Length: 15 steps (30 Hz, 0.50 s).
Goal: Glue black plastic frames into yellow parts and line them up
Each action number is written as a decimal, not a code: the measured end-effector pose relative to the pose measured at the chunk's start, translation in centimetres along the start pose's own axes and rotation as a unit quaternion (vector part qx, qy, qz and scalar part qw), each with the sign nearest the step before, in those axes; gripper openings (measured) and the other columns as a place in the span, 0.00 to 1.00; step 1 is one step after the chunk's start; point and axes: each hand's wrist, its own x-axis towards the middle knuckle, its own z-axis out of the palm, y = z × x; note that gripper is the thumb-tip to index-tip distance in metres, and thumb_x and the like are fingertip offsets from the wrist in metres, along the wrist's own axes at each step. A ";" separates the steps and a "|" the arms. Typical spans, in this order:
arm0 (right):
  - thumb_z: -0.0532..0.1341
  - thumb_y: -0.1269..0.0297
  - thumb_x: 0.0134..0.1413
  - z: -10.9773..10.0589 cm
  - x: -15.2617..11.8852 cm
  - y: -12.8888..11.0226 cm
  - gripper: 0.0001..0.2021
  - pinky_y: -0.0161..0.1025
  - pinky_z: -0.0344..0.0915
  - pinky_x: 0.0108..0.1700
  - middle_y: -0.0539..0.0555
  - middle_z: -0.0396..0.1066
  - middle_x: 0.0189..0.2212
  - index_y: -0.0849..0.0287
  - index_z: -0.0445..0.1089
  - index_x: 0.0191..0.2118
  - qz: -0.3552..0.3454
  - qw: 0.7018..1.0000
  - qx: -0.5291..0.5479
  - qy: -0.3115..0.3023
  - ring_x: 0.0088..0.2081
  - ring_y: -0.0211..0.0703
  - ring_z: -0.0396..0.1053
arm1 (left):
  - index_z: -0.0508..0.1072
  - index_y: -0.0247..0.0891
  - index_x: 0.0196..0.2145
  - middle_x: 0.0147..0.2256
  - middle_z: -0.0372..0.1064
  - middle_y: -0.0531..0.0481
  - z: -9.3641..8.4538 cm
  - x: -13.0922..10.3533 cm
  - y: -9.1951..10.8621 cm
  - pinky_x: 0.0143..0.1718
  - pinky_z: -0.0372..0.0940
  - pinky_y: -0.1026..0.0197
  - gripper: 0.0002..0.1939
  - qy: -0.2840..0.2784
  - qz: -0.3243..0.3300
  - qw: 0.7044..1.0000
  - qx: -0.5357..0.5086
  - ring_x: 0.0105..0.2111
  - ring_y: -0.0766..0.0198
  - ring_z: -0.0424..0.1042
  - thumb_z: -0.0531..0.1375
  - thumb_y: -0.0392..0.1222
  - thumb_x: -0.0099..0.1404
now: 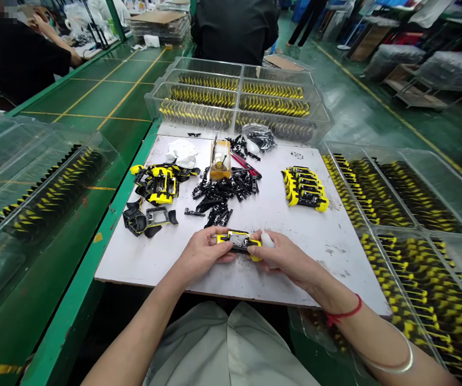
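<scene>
Near the front of the white board, a yellow-and-black plastic housing (239,240) is gripped at both ends. My left hand (205,251) closes on its left end, thumb on top. My right hand (281,254) pinches the right end and also has a small white object (267,241), perhaps a bottle, in its fingers. Just beyond the hands lies a heap of small black plastic parts (218,195). Similar yellow-and-black housings (161,185) are piled to the left, with black-and-grey pieces (146,219) below them. A row of yellow-and-black housings (305,187) stands to the right.
An amber container (220,163) with tools in it stands behind the heap, beside red tweezers-like tools (245,163). Clear trays of parts flank the board: back tray (241,80), right tray (379,230), left tray (110,147). Two people (235,27) sit beyond.
</scene>
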 end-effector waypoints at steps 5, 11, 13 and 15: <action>0.62 0.59 0.46 0.1 0.0 -0.1 0.12 0.28 0.46 0.17 0.44 0.65 0.22 0.57 0.61 0.34 0.006 1.000 0.023 -0.006 0.17 0.30 0.58 | 0.66 0.29 0.50 0.36 0.75 0.42 -0.1 0.1 -0.1 0.36 0.73 0.65 0.19 -0.011 0.003 1.000 0.007 0.32 0.64 0.77 0.61 0.33 0.61; 0.63 0.59 0.44 0.3 0.0 0.1 0.13 0.28 0.46 0.17 0.43 0.63 0.20 0.57 0.60 0.34 0.014 1.000 0.022 0.001 0.17 0.30 0.57 | 0.65 0.29 0.50 0.38 0.75 0.41 -0.3 0.0 -0.1 0.36 0.73 0.66 0.21 -0.022 -0.001 1.000 0.006 0.31 0.65 0.77 0.63 0.31 0.59; 0.63 0.60 0.44 0.3 0.0 0.0 0.12 0.28 0.47 0.17 0.43 0.63 0.19 0.57 0.61 0.34 0.013 1.000 0.010 0.009 0.17 0.30 0.57 | 0.65 0.29 0.51 0.36 0.75 0.43 -0.2 0.1 -0.2 0.35 0.73 0.66 0.21 -0.014 -0.001 1.000 0.011 0.31 0.65 0.77 0.62 0.31 0.60; 0.62 0.60 0.44 0.3 0.0 -0.1 0.12 0.28 0.47 0.17 0.43 0.63 0.18 0.58 0.61 0.33 0.006 1.000 -0.013 0.024 0.16 0.30 0.56 | 0.65 0.29 0.51 0.33 0.75 0.44 0.0 0.2 -0.3 0.34 0.73 0.67 0.21 -0.003 0.004 1.000 0.027 0.30 0.65 0.76 0.62 0.32 0.61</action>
